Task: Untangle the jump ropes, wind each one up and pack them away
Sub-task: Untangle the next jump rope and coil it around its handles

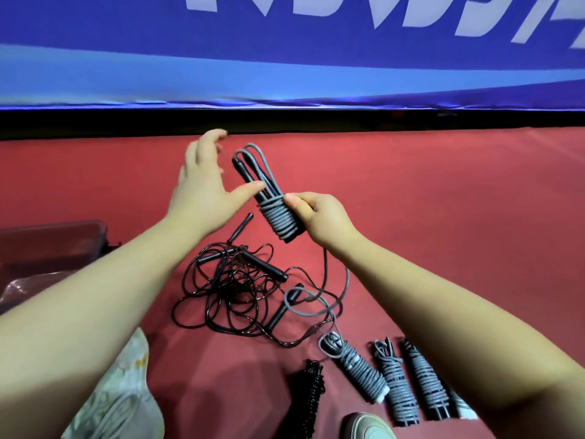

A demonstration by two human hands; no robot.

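blue banner with white lettering [285,58] across the far side, red floor [443,201] below it. translucent plastic box [53,245] sits on the floor at your far left.

tangled pile of thin black jump ropes with black handles [237,289] lies on the floor between your forearms. near your right forearm, three wound grey rope bundles [395,388] lie side by side in a row. one wound black rope bundle [311,397] lies just left of them.

your right hand [319,217] is clamped on the grey rope bundle with black handles [278,213], holding it tilted in the air above the pile, loop end pointing up and away. its loose grey tail [346,280] hangs to the floor and curls over the edge of the black tangle.

your left hand [205,185] is spread, fingers apart, holding nothing. its thumb tip is at the bundle's handles; can't tell if it touches.
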